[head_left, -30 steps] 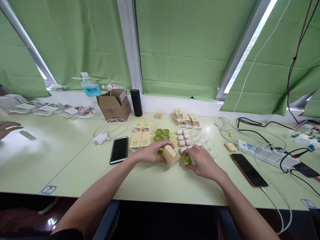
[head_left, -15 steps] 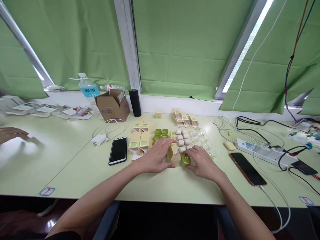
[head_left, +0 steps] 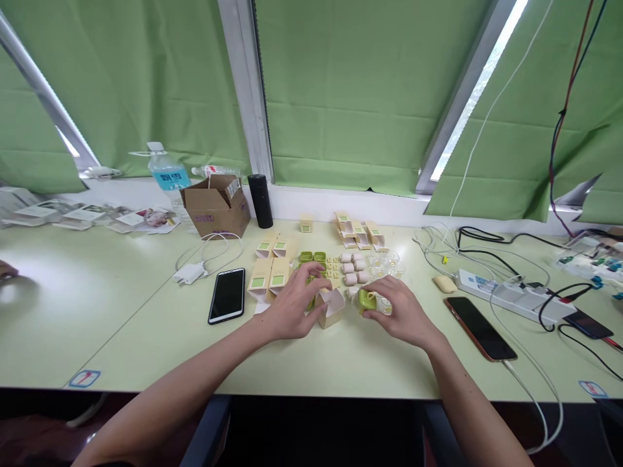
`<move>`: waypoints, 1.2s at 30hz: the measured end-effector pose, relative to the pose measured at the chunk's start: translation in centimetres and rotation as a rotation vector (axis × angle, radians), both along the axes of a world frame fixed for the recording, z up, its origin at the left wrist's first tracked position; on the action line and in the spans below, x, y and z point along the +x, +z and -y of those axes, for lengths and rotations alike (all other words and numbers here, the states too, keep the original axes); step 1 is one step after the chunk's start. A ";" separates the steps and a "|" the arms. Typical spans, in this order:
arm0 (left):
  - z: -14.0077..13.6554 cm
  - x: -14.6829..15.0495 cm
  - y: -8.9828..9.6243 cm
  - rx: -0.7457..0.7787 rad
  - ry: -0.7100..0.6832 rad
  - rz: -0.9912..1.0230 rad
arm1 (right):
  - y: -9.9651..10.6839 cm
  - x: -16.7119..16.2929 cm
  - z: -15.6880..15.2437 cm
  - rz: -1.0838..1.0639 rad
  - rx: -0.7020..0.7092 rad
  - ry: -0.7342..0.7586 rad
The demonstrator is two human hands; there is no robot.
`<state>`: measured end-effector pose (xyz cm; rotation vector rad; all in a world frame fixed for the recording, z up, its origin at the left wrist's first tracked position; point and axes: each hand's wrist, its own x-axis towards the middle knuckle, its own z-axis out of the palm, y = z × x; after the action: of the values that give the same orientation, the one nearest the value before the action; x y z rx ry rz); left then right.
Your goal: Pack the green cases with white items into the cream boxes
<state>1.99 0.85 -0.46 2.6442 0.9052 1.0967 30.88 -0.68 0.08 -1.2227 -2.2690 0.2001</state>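
My left hand (head_left: 298, 299) grips a small cream cardboard box (head_left: 333, 314) by its left side, and the box's top stands open toward me. Between the thumb and fingers of my right hand (head_left: 396, 310) is a small green square-lidded container (head_left: 366, 299), tilted just right of the box. Behind my left hand are green square cups (head_left: 319, 257), partly hidden. Small yellow pieces (head_left: 331, 267) lie beside them. Rounded pale pink pieces (head_left: 350, 279) sit in rows, with clear plastic cups (head_left: 390, 261) to their right.
More cream boxes (head_left: 260, 275) lie at left, others (head_left: 359, 232) at the back. Phones (head_left: 227, 295) (head_left: 479, 327) flank the work. A power strip (head_left: 506, 295) with cables is at right. A brown carton (head_left: 217, 206) and black cylinder (head_left: 261, 201) stand behind. Another person's hand (head_left: 6, 270) shows far left.
The cream box has tipped so its open top shows. My right hand has raised and tilted the green container. The other person's hand has drawn away to the left.
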 end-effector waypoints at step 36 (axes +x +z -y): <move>0.1 0.8 -3.1 -0.396 0.024 0.305 | -1.9 -5.7 -0.2 -0.307 0.111 0.253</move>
<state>2.79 0.74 -3.60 2.0881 0.9724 1.1465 25.22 -0.52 -1.81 -0.7859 -2.1262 0.3268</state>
